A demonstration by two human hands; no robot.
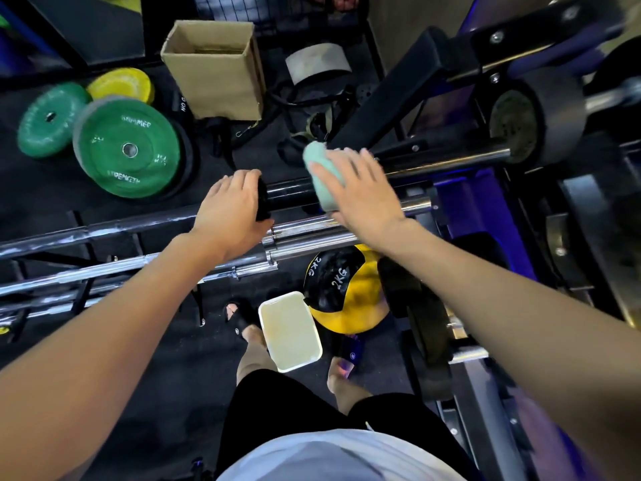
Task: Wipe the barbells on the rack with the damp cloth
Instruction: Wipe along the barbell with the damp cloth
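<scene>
A black barbell sleeve [293,193] runs left to right across the middle, with chrome bars [312,237] stacked just below it on the rack. My left hand [232,210] grips the black collar end of that barbell. My right hand [360,192] presses a pale green damp cloth [321,168] over the black bar, fingers spread and fairly straight; the cloth wraps over the top of the bar. The hand looks slightly blurred. Further right, the bar's chrome part [451,164] leads to a black weight plate [534,123].
Green plates [125,147] and a yellow plate [121,85] lie on the floor at left, beside a cardboard box [215,71]. A white tub of liquid [289,331] stands by my feet, next to a yellow-black 2 kg medicine ball [343,293]. Machine frames crowd the right.
</scene>
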